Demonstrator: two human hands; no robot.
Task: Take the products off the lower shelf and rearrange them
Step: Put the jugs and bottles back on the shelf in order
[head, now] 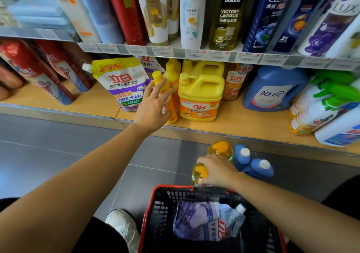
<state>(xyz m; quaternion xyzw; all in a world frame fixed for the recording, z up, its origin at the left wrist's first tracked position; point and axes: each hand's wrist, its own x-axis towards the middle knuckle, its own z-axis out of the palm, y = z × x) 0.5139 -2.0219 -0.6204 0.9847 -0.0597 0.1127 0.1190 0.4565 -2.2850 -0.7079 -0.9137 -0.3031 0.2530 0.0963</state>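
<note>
A shop: price tags line shelves of bottled toiletries, a shopping basket below.

The floor has big grey tiles with thin lines between them. The lower shelf is a light brown board with a grey metal strip along its front. The upper shelf has white price tags along its edge.

- Your left forearm and right forearm are bare.
- A white sneaker is on your foot, bottom centre.
- Black trousers show at lower left.
</note>
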